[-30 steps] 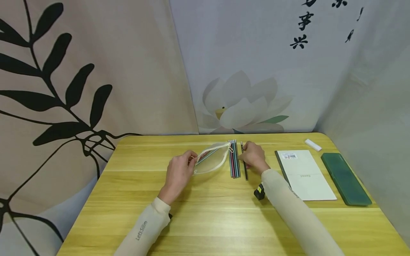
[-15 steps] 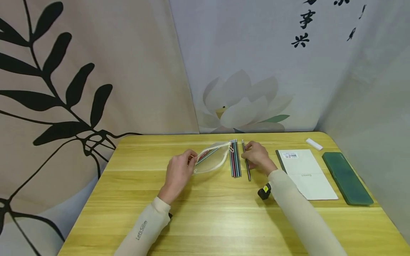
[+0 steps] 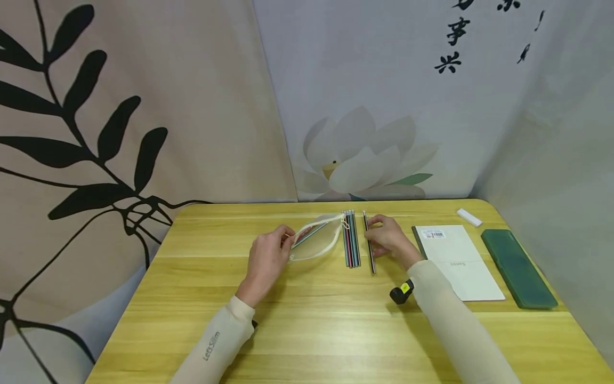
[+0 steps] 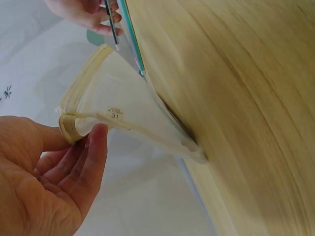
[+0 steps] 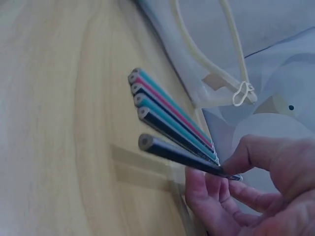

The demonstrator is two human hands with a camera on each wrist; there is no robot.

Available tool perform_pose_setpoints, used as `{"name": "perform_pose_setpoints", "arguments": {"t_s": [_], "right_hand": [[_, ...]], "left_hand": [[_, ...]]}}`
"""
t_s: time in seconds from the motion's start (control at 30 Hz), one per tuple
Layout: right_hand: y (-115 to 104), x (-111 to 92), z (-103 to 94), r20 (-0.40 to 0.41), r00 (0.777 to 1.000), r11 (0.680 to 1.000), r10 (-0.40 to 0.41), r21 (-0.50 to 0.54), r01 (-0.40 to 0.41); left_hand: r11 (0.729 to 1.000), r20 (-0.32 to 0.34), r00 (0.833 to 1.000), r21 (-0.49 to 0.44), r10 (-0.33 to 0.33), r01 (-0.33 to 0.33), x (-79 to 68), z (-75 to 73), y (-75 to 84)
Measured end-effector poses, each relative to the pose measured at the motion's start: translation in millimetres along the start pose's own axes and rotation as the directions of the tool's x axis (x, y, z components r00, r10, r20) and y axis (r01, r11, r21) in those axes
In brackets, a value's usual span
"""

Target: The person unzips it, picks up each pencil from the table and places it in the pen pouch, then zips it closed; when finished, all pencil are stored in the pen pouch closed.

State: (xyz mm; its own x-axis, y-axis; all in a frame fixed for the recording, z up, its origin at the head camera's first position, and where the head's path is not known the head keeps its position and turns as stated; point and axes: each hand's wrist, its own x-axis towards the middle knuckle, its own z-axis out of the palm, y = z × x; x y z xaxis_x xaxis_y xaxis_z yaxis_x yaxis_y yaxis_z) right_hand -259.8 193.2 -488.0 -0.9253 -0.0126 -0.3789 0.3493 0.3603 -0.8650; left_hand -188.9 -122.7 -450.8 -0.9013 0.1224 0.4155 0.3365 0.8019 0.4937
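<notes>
My left hand (image 3: pixel 267 260) pinches the left end of a translucent zip pouch (image 3: pixel 317 244) between thumb and fingers. The pouch's cream zipper edges gape, and teal and reddish things show inside it. My right hand (image 3: pixel 389 238) pinches a dark pencil (image 5: pixel 179 156) near its far end. In the right wrist view its blunt, unsharpened end points toward the camera, and a shadow falls on the table beside it. A row of several pencils (image 3: pixel 352 245), teal, pink and dark, lies just left of the held one, against the pouch's right end.
On the wooden table (image 3: pixel 307 330), a white notebook (image 3: pixel 460 264) lies to the right. Beyond it are a green case (image 3: pixel 518 268) and a small white block (image 3: pixel 469 217). A curtain with a flower print (image 3: pixel 374 149) hangs behind the table's far edge.
My right hand has shifted slightly right and toward me with the dark pencil, widening the gap from the row. The left hand and pouch stay where they were.
</notes>
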Motion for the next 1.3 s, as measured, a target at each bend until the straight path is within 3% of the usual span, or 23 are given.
{"name": "perform_pose_setpoints", "arguments": {"t_s": [0.23, 0.57, 0.73, 0.9, 1.07, 1.3], "right_hand": [[-5, -11, 5.8, 0.074, 0.997, 0.982, -0.027, 0.186, 0.012], [-28, -45, 28.1, 0.130, 0.980, 0.932, -0.153, 0.348, 0.100], [-35, -64, 47.9, 0.270, 0.950, 0.907, -0.158, 0.420, 0.031], [-38, -71, 67.0, 0.353, 0.931, 0.895, -0.091, 0.439, -0.079], [-45, -61, 81.5, 0.327, 0.945, 0.873, -0.013, 0.465, -0.148], [-61, -49, 91.3, 0.206, 0.977, 0.825, 0.054, 0.542, -0.160]], "left_hand": [[1.000, 0.012, 1.000, 0.004, -0.008, 0.008, 0.8, 0.5, 1.2], [1.000, 0.017, 0.999, -0.004, -0.030, 0.030, 1.9, 1.5, 2.2], [0.999, 0.021, 0.999, -0.008, -0.036, 0.036, 2.2, 2.2, 2.5], [0.999, 0.023, 0.999, -0.010, -0.038, 0.038, 2.4, 2.1, 2.6], [0.999, 0.030, 0.999, -0.013, -0.040, 0.041, 1.7, 1.1, 3.1], [0.999, 0.053, 0.998, -0.028, -0.037, 0.038, -0.1, -0.2, 5.9]]}}
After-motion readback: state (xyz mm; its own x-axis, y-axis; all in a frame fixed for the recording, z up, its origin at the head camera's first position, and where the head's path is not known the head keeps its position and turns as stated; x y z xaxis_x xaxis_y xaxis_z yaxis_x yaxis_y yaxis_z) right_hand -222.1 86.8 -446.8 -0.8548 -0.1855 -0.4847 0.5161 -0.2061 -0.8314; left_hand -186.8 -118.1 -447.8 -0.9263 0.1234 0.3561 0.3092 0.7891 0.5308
